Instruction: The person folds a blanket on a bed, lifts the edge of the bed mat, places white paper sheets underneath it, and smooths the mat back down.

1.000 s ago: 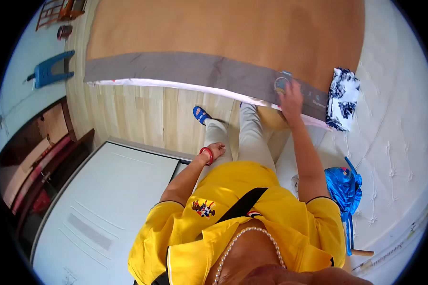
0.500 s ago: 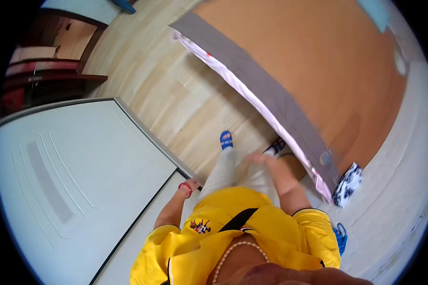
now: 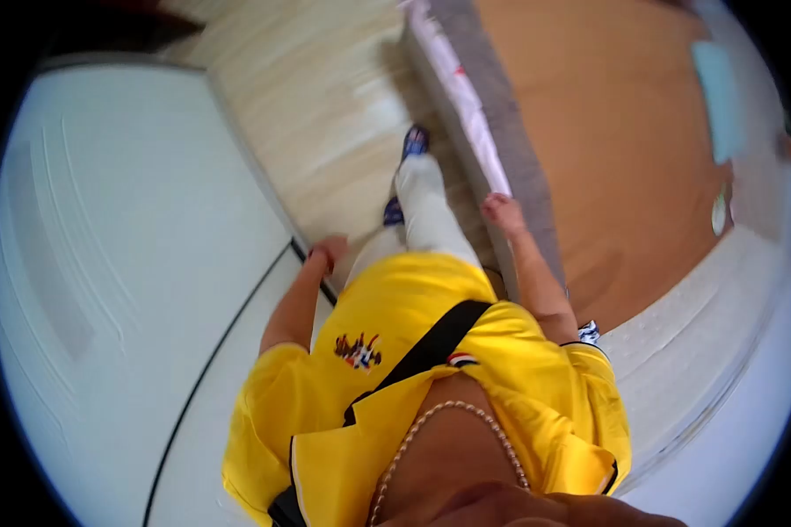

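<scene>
My left hand (image 3: pixel 330 249), with a red bracelet at the wrist, hangs low beside the edge of a large white panel (image 3: pixel 167 220). Motion blurs its fingers, and I see nothing held in it. My right hand (image 3: pixel 503 213) is by the near side of a bed (image 3: pixel 615 167) with a brown top and a grey border. Its fingers are loosely curled, with nothing visible in them. A pink-and-white cloth edge (image 3: pixel 468 105) runs along the bed's side, close to the right fingers. Whether they touch it I cannot tell.
Light wood floor (image 3: pixel 325 114) runs between the panel and the bed, where my feet in dark blue sandals (image 3: pixel 416 140) step. A pale blue item (image 3: pixel 717 101) lies at the bed's far side, near a small white-green object (image 3: pixel 720 211). A black strap (image 3: pixel 439 338) crosses my yellow shirt.
My body has turned and stepped forward along the bed. The right hand has swung outward to the bed's edge. The patterned cloth at the bed corner is now mostly hidden by my arm.
</scene>
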A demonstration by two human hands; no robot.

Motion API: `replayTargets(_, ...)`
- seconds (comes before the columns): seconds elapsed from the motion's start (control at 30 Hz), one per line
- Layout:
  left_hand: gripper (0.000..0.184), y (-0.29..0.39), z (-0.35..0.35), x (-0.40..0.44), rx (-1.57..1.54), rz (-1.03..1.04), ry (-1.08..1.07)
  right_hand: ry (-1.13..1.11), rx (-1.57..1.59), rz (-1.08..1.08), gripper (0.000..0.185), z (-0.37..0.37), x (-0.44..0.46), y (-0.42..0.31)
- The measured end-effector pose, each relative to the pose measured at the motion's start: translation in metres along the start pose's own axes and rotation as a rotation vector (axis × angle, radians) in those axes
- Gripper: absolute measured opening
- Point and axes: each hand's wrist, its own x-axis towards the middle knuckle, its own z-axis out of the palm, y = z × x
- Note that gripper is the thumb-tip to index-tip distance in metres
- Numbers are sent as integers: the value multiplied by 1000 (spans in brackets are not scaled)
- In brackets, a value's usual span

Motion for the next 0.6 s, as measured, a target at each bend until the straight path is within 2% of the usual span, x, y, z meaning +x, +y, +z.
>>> replayTargets(0.03, 17, -5, -16, -3, -366, -118, 285, -8, 38, 85, 19, 4, -9, -13)
replayTargets(0.07, 20, -29, 14, 15, -442, -169, 360, -38, -6, 149, 16, 4, -4, -6)
replayTargets(0.1, 22, -23, -29, -15, -1167, -469, 387, -147, -320, 106, 15, -1, 16, 10)
replayTargets(0.13, 21, -25, -29, -27, -1147, -477, 426, -231, -603, 21, 13, -15, 28, 41)
replayTargets(0.2, 21, -51, -22, -44, -1139, -516, 466, -683, -1530, -267, 22, -20, 41, 50)
replayTargets(0.23, 23, -57, -7, -49, -499, -285, 286, -775, -1605, 103, 25, -17, 45, 49)
replayTargets(0.27, 27, -50, 1, -57, 144, -56, 105, -723, -1562, 100, 28, -20, 26, 29)
replayTargets(0.3, 29, -16, -60, -93, 174, -53, -136, -705, -1577, 55, 28, -32, 14, 12)
replayTargets(0.33, 31, 40, -113, -122, 214, -76, -368, -639, -1443, 42, 29, -51, 17, 11)
replayTargets(0.37, 26, 14, 19, -86, -27, -116, 7, -579, -1301, 66, 30, -49, 28, -12)
replayTargets(0.4, 23, 28, -3, -102, -169, -209, 42, -550, -1299, 45, 30, -46, 44, -43)
replayTargets(0.43, 24, 29, 42, -72, -494, -328, 45, -519, -1289, -170, 27, -50, 71, -62)
replayTargets(0.47, 23, 40, 61, -63, -614, -368, 130, -480, -1281, -377, 24, -51, 95, -83)
replayTargets(0.5, 34, 72, -73, -106, -1363, -730, 16, -431, -1270, -586, 22, -52, 115, -106)
replayTargets(0.57, 34, 84, -76, -101, -1319, -730, 129, -274, -533, -215, 23, -29, 90, -211)
replayTargets(0.6, 33, 85, -78, -98, -1282, -709, 144, -244, -504, -247, 23, -18, 99, -236)
